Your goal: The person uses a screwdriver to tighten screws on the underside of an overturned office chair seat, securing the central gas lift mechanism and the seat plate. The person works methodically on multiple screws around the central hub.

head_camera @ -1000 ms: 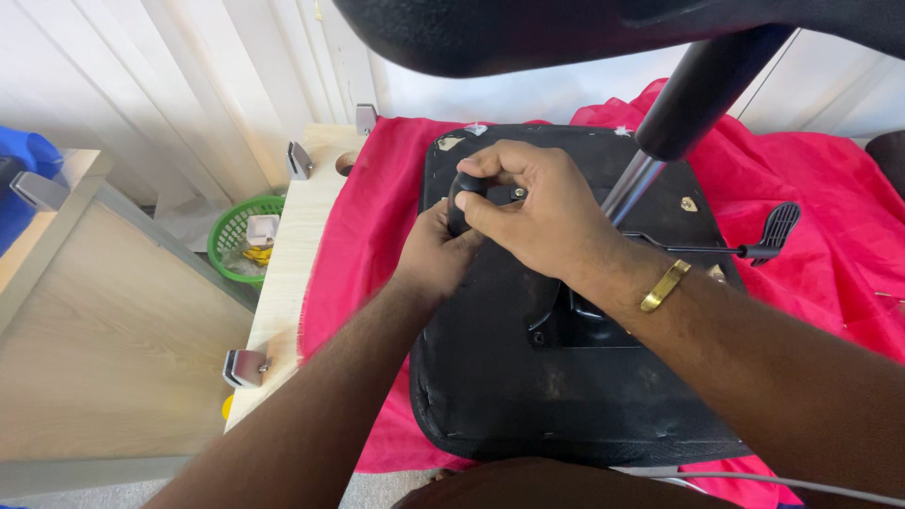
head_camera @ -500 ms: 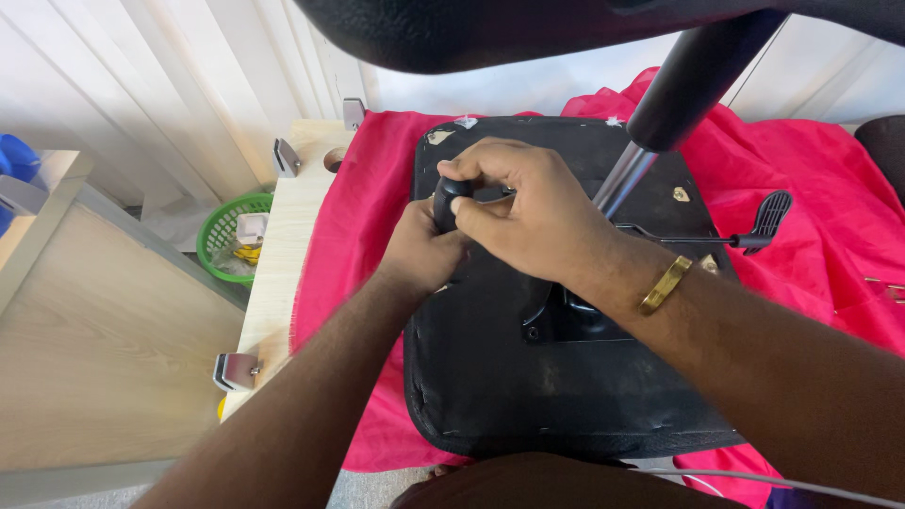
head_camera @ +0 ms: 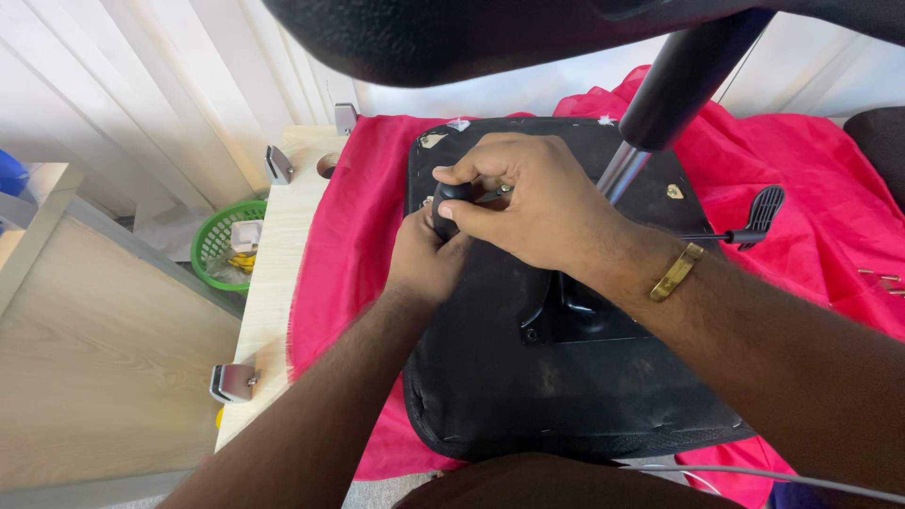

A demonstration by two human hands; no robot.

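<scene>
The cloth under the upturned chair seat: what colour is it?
Bright pink-red cloth, head view.

We are seeing a black seat underside (head_camera: 528, 396), a red cloth (head_camera: 349, 236), a green basket (head_camera: 212, 236) and a gold bracelet (head_camera: 677, 271).

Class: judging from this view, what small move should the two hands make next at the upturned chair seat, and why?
Probably a further twist: the right hand pinches the small black knob on the seat underside, the left hand braces beneath it, and the knob looks still attached.
</scene>
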